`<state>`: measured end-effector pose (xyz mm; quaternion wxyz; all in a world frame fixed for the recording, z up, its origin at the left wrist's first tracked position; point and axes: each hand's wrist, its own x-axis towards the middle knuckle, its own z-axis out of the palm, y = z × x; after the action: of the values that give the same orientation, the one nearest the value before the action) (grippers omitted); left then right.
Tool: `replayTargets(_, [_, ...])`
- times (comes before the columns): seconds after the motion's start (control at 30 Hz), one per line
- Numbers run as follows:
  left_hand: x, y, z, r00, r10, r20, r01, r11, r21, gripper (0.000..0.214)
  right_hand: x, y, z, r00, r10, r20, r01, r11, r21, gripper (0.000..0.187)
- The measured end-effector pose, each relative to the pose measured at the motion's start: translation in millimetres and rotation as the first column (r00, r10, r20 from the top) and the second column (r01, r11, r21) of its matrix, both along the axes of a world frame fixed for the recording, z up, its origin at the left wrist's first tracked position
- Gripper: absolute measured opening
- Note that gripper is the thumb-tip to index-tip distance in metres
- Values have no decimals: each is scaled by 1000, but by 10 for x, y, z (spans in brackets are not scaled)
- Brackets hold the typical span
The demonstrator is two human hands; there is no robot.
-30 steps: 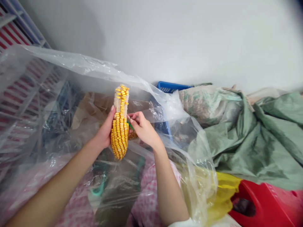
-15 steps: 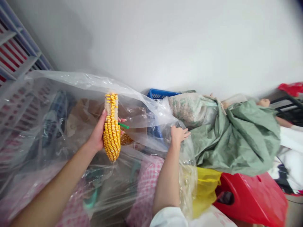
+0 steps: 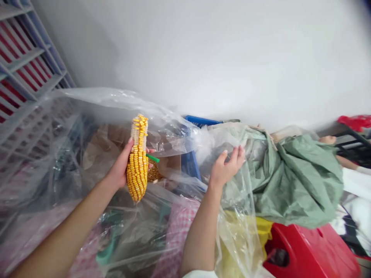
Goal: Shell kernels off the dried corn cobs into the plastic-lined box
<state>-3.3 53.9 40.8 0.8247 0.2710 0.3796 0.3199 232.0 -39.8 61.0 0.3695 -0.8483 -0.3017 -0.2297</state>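
Observation:
My left hand (image 3: pixel 122 164) is wrapped round a yellow ear of corn (image 3: pixel 137 173), held upright. Part of its upper end is stripped to the pale cob, with a strip of kernels left on. A thin green stick-like thing (image 3: pixel 153 158) juts out behind the corn near my fingertips; its other end is hidden. My right hand (image 3: pixel 227 166) has its fingers stretched out and thumb apart, against a large clear plastic sheet or bag (image 3: pixel 171 135). Loose kernels (image 3: pixel 152 172) lie below, by a brown cardboard box (image 3: pixel 169 166).
A blue basket (image 3: pixel 199 120) stands by the wall, beside a green cloth sack (image 3: pixel 301 181). A red plastic stool (image 3: pixel 313 247) and a yellow bag (image 3: pixel 262 227) are at lower right. A slatted rack (image 3: pixel 31 58) rises at left. Another person's arm (image 3: pixel 346 162) shows at far right.
My right hand has moved right and its fingers have straightened, with the plastic's edge shifting right too. My left hand still holds the corn in nearly the same place.

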Motion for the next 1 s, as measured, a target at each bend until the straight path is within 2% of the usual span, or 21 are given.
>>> replayTargets(0.13, [31,0,-58,999,-48,-12,48,999,21,45,146,-14,-177,937,-57,-346,-19,977,-213,51])
replayTargets(0.27, [64,-10,-63,998,-44,-43,44,999,16,45,210,-29,-310,877,-64,-477,-63,967,-247,55])
replayTargets(0.37, [70,-17,-40,998,-41,-54,42,999,24,43,96,102,-326,879,77,-471,-180,968,-177,46])
replayTargets(0.43, [67,-20,-30,998,-32,-55,33,999,25,39,-94,258,-358,824,264,-501,-356,930,-94,42])
replayTargets(0.47, [65,-22,-29,998,-23,-54,25,999,25,38,-220,339,-390,749,378,-544,-474,880,-41,41])
replayTargets(0.5, [64,-26,-30,999,-12,-50,13,1000,27,38,-359,412,-429,600,511,-616,-620,783,46,41])
replayTargets(0.53, [64,-30,-33,999,3,-47,-2,1000,22,38,-504,471,-471,436,594,-677,-724,678,129,41])
replayTargets(0.57, [65,-36,-37,999,14,-45,-14,1000,8,38,-644,512,-507,281,627,-726,-782,589,205,41])
replayTargets(0.6, [65,-43,-40,999,21,-43,-21,1000,-12,38,-771,535,-533,133,625,-769,-805,521,284,42])
replayTargets(0.63, [66,-50,-45,999,21,-42,-23,999,-36,37,-878,540,-544,12,594,-805,-799,489,350,42])
replayTargets(0.67, [66,-56,-50,999,17,-40,-20,998,-60,37,-959,531,-538,-92,553,-828,-772,486,410,42])
replayTargets(0.73, [64,-66,-63,999,9,-31,-12,996,-92,38,-1039,490,-483,-251,482,-840,-685,525,506,41])
replayTargets(0.77, [63,-70,-73,1000,2,-25,-4,995,-96,38,-1043,466,-443,-297,459,-837,-642,553,531,41])
replayTargets(0.83, [62,-76,-97,999,-22,-25,19,994,-110,41,-1009,426,-369,-321,433,-842,-605,590,534,38])
replayTargets(0.93, [72,-89,-136,998,-61,-6,59,989,-132,44,-941,398,-323,-302,365,-881,-655,592,469,35])
replayTargets(1.0, [86,-105,-156,997,-79,24,81,988,-133,45,-918,395,-332,-321,320,-891,-674,584,453,37])
